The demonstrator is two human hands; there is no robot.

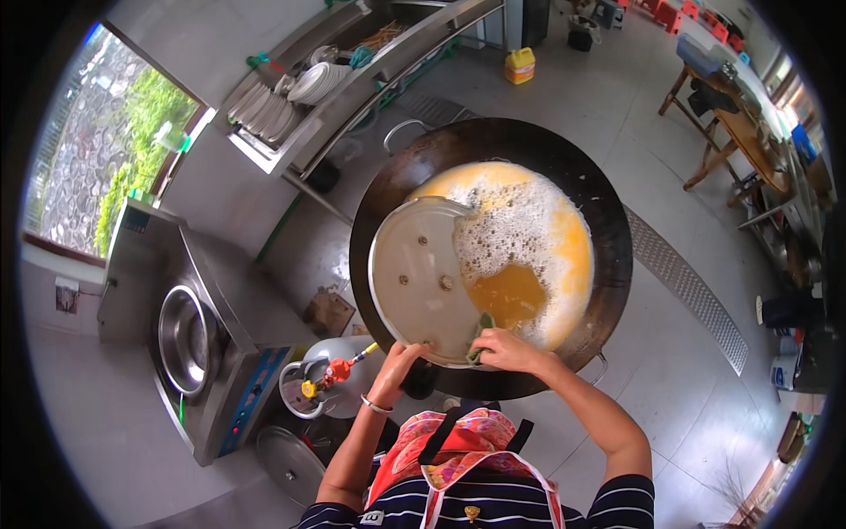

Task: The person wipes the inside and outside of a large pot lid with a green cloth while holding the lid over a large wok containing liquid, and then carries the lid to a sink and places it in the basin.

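Observation:
Before me is a large dark wok (390, 178) with soapy, yellowish water (509, 294) and white foam (509, 225) in it. A round metal lid (423, 304) leans in the wok's left part, its right side partly under the foam. Several small fittings stud its face. My left hand (404, 364) grips the lid's near rim. In my right hand (505, 350) is a green scouring pad (479, 340), pressed against the lid near its lower right edge. The fingers of both hands are partly hidden.
A gas cylinder (350, 390) with a red regulator (338, 370) stands at left, by a steel stove (238, 317) holding a metal basin (185, 340). Another lid (287, 459) lies below. Stacked plates (320, 82) fill part of a steel sink (264, 142). A yellow jug (519, 66) and floor grate (687, 291) are beyond.

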